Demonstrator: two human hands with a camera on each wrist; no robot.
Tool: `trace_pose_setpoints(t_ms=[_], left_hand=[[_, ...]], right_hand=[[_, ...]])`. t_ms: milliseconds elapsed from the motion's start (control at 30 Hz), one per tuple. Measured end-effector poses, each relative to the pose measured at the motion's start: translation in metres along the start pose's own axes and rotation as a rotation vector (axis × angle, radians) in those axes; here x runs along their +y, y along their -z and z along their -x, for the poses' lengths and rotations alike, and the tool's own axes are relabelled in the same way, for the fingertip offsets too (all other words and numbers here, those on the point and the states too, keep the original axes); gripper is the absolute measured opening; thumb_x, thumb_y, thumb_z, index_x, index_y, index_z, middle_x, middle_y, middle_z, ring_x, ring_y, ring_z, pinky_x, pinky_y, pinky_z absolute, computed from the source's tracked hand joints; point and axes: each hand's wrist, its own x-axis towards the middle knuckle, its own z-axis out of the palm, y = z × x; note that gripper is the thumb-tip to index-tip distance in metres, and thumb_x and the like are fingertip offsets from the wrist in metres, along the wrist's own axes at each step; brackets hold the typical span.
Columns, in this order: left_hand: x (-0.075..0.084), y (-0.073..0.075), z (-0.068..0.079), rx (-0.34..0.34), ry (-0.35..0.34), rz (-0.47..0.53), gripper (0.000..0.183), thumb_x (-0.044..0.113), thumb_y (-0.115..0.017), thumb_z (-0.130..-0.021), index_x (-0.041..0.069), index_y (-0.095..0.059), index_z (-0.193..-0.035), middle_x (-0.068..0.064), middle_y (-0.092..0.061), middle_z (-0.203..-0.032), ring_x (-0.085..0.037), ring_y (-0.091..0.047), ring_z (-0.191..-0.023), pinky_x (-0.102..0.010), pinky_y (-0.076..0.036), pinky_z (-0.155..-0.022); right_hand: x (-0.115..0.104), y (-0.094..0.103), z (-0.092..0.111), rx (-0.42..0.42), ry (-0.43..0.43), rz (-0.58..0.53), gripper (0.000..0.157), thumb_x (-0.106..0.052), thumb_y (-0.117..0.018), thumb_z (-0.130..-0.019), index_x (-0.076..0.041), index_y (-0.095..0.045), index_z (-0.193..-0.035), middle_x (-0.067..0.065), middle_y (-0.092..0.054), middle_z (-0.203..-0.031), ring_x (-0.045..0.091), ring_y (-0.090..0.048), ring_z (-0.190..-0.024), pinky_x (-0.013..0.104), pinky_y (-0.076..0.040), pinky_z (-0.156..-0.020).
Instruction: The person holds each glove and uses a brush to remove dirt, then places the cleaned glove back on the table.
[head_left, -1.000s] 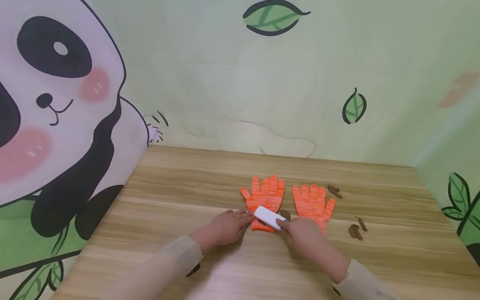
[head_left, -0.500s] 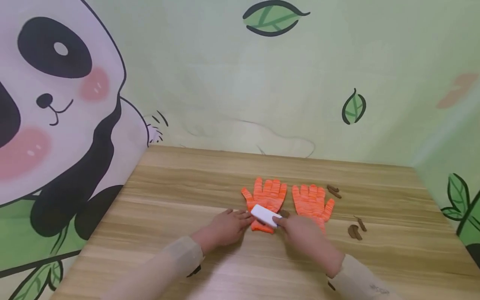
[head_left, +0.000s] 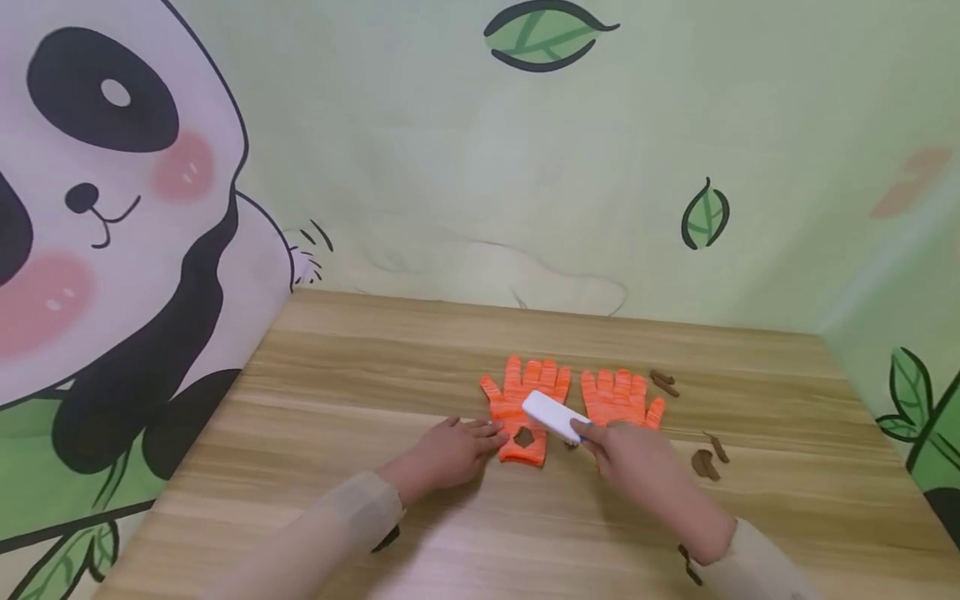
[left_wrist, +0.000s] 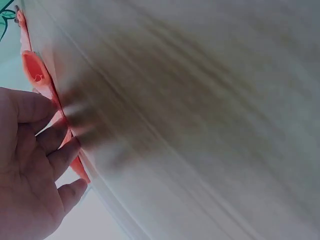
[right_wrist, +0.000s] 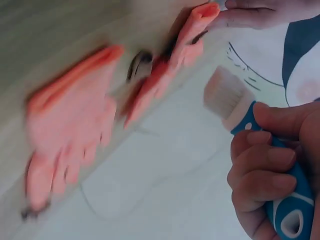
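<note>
My right hand (head_left: 637, 467) grips a brush by its blue handle (right_wrist: 290, 195); the brush's white head (head_left: 553, 415) is over the inner side of the left orange knit glove (head_left: 517, 404). In the right wrist view its pale bristles (right_wrist: 227, 95) appear clear of the gloves. A brown piece (head_left: 523, 437) sits on that glove near the cuff. My left hand (head_left: 453, 454) lies with fingers extended, fingertips touching the glove's left edge. The second orange glove (head_left: 617, 400) lies to the right, its cuff hidden behind my right hand.
Several brown pieces lie on the wooden table (head_left: 360, 358) right of the gloves, some by the fingertips (head_left: 663, 382) and some closer to me (head_left: 705, 463). Another brown piece (right_wrist: 140, 65) lies between the gloves. A green panda-printed wall (head_left: 420, 167) borders the table's back.
My right hand has moved the brush right and up from near the left glove's cuff, uncovering the brown piece there. My left hand has stayed at the glove's edge.
</note>
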Motion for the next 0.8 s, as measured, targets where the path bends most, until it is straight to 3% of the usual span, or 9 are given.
trace_pose_setpoints(t_ms=[133, 267, 500, 667, 700, 800], left_hand=[[0.002, 0.000, -0.001, 0.005, -0.007, -0.022, 0.043, 0.029, -0.045, -0.109, 0.026, -0.052, -0.152, 0.006, -0.050, -0.159, -0.017, -0.046, -0.149, -0.051, -0.039, -0.121], [0.004, 0.002, 0.001, 0.011, -0.012, -0.071, 0.044, 0.028, -0.045, -0.109, 0.025, -0.052, -0.152, 0.006, -0.051, -0.158, -0.016, -0.047, -0.149, -0.050, -0.042, -0.119], [0.002, 0.007, 0.004, 0.015, 0.006, -0.058, 0.043, 0.027, -0.046, -0.109, 0.024, -0.053, -0.151, 0.008, -0.050, -0.158, -0.015, -0.047, -0.149, -0.049, -0.041, -0.121], [0.003, 0.006, 0.003, -0.002, 0.002, -0.058, 0.044, 0.027, -0.047, -0.108, 0.026, -0.052, -0.152, 0.008, -0.049, -0.159, -0.016, -0.046, -0.149, -0.049, -0.041, -0.121], [0.003, 0.005, 0.003, -0.005, 0.002, -0.066, 0.044, 0.027, -0.047, -0.108, 0.026, -0.052, -0.152, 0.008, -0.049, -0.159, -0.015, -0.046, -0.150, -0.048, -0.041, -0.120], [0.005, 0.003, 0.002, 0.004, -0.003, -0.082, 0.044, 0.027, -0.046, -0.109, 0.026, -0.051, -0.152, 0.008, -0.050, -0.158, -0.015, -0.047, -0.149, -0.048, -0.043, -0.119]], right_hand=[[-0.008, -0.017, -0.013, -0.030, 0.035, 0.039, 0.032, -0.017, -0.069, -0.097, -0.019, -0.074, -0.129, 0.006, -0.065, -0.067, 0.013, -0.046, -0.054, 0.029, -0.035, -0.047], [-0.007, -0.030, -0.002, -0.059, 0.058, 0.088, 0.034, -0.017, -0.072, -0.095, -0.021, -0.074, -0.128, 0.008, -0.061, -0.068, 0.016, -0.047, -0.054, 0.032, -0.040, -0.048], [0.008, -0.017, 0.019, -0.015, 0.045, 0.021, 0.036, -0.011, -0.073, -0.093, -0.017, -0.074, -0.128, 0.007, -0.069, -0.076, 0.009, -0.043, -0.057, 0.024, -0.034, -0.047], [-0.002, -0.011, 0.000, 0.034, 0.027, 0.001, 0.033, -0.014, -0.069, -0.097, -0.017, -0.073, -0.130, 0.005, -0.067, -0.071, 0.010, -0.044, -0.055, 0.025, -0.033, -0.047], [-0.006, -0.013, -0.005, 0.033, 0.032, 0.004, 0.033, -0.013, -0.068, -0.097, -0.017, -0.073, -0.130, 0.007, -0.070, -0.076, 0.012, -0.051, -0.057, 0.027, -0.038, -0.048], [-0.009, -0.028, -0.012, 0.012, 0.036, -0.014, 0.032, -0.014, -0.068, -0.097, -0.016, -0.074, -0.129, 0.010, -0.070, -0.076, 0.016, -0.055, -0.058, 0.032, -0.042, -0.049]])
